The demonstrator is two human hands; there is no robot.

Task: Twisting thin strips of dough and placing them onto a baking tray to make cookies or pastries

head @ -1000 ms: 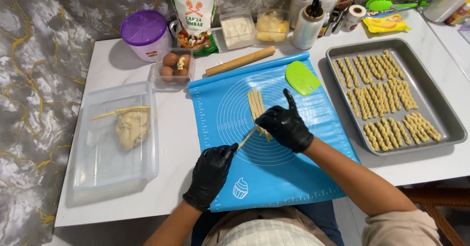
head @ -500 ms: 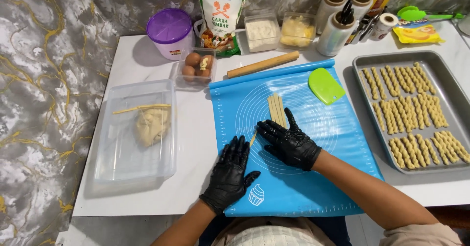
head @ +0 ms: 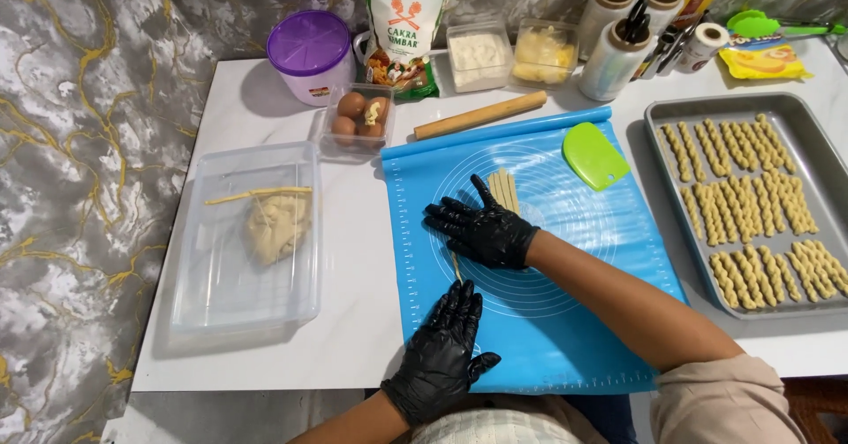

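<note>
Left hand (head: pixel 449 342) lies flat, fingers spread, on one end of a thin dough strip (head: pixel 457 267) on the blue mat (head: pixel 565 320); right hand (head: pixel 484 227), fingers splayed, presses the other; soft, tears easily, best rolled from both ends

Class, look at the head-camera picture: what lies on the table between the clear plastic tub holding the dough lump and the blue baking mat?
Nothing lies there. In the head view, the stretch between the clear plastic tub and the blue baking mat is bare white table. The egg box sits further back, beyond that gap.
</note>
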